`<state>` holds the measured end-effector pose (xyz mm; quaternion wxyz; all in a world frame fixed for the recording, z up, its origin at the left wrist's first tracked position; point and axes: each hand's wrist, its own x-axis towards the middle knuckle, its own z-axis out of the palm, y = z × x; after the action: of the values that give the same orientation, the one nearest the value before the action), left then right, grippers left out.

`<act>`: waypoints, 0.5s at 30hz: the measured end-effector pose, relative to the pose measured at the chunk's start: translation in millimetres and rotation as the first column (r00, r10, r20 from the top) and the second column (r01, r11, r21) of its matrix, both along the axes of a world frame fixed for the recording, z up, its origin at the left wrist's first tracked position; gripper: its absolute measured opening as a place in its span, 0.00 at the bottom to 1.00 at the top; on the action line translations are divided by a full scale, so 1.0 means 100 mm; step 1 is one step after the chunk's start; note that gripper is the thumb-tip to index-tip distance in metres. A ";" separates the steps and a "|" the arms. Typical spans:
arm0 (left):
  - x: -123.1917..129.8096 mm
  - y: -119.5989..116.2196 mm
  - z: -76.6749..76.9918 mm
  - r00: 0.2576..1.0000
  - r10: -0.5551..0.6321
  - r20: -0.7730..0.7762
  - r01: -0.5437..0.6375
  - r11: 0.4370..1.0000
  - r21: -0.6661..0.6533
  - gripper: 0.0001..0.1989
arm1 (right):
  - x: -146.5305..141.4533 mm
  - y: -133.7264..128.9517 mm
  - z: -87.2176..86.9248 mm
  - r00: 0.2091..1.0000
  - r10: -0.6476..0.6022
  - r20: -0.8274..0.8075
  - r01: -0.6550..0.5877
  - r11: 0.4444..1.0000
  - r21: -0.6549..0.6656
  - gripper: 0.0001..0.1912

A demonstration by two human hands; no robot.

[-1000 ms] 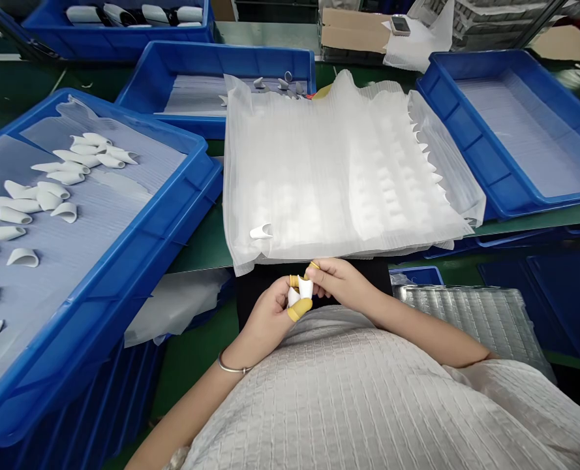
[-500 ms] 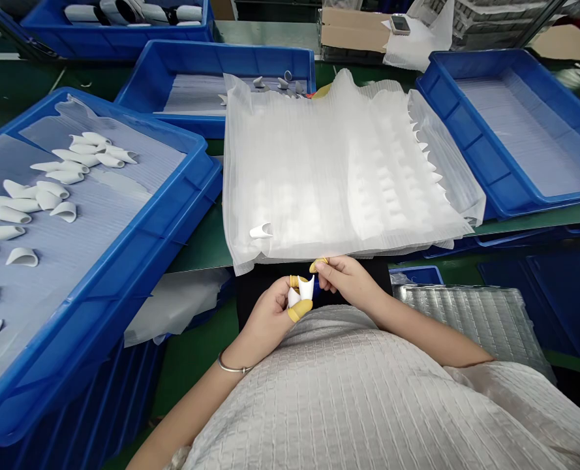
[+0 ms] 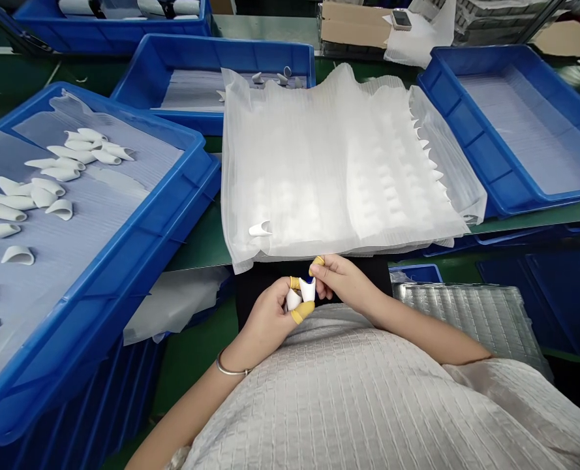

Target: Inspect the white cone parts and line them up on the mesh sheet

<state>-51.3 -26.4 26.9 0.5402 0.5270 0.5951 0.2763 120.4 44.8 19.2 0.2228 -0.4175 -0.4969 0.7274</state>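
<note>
On the left, loose white tubes (image 3: 61,174) lie in a blue tray (image 3: 143,235). At centre, the left hand (image 3: 269,308) pinches two similar tubes (image 3: 308,291); just beside them, the right hand's (image 3: 337,275) finger and thumb are pressed together.

You're in what looks like a factory workshop: rectangular blue plastic trays (image 3: 172,212) crowd your green table (image 3: 201,241), many small white curved pieces (image 3: 19,255) lie at left, and you wear yellow finger covers (image 3: 303,312).

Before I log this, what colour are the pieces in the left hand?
The pieces are white, seen best in the head view.
</note>
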 end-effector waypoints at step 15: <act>-0.04 -0.02 0.02 0.971 0.053 -0.233 -0.037 0.997 0.073 0.09 | 0.05 -0.03 0.05 0.992 0.114 -0.057 -0.112 0.993 0.028 0.13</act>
<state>-55.2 -28.6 28.9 0.4415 0.5605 0.6566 0.2445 125.2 41.9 24.2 0.2008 -0.3645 -0.5219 0.7446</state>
